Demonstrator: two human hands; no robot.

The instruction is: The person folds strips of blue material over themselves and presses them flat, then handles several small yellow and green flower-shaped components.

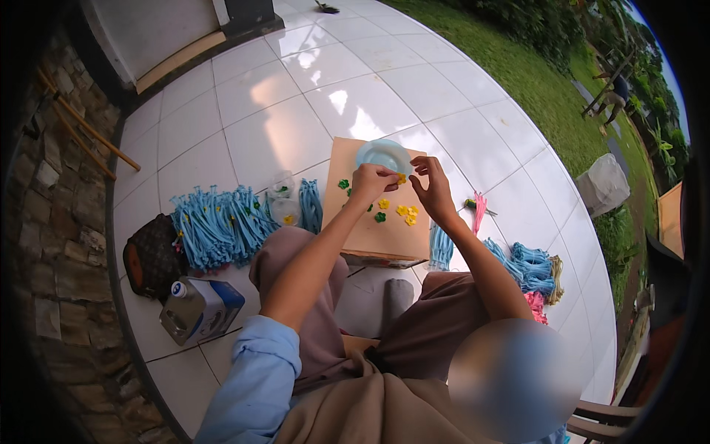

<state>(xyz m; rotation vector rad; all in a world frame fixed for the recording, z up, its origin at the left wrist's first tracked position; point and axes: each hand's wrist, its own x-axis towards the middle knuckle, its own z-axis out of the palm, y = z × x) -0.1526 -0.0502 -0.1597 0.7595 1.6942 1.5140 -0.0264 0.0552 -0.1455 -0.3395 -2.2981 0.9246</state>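
Note:
My left hand (375,182) pinches a small yellow flower (401,178) over the far part of a cardboard box (347,235). Close beside it on the right, my right hand (435,189) has its fingers apart and holds nothing that I can see. Just beyond both hands stands a light blue bowl (383,152), its near side partly covered by them. More yellow flowers (411,215) lie loose on the box top. Among them are a few green ones, such as a green flower (380,217) near the middle.
Bundles of light blue strips (222,226) lie left of the box, near clear plastic cups (287,212). A brown bag (154,255) and a metal can (200,307) stand nearer. To the right are pink strips (480,212) and blue bundles (531,268). A distant person (615,96) stands on grass.

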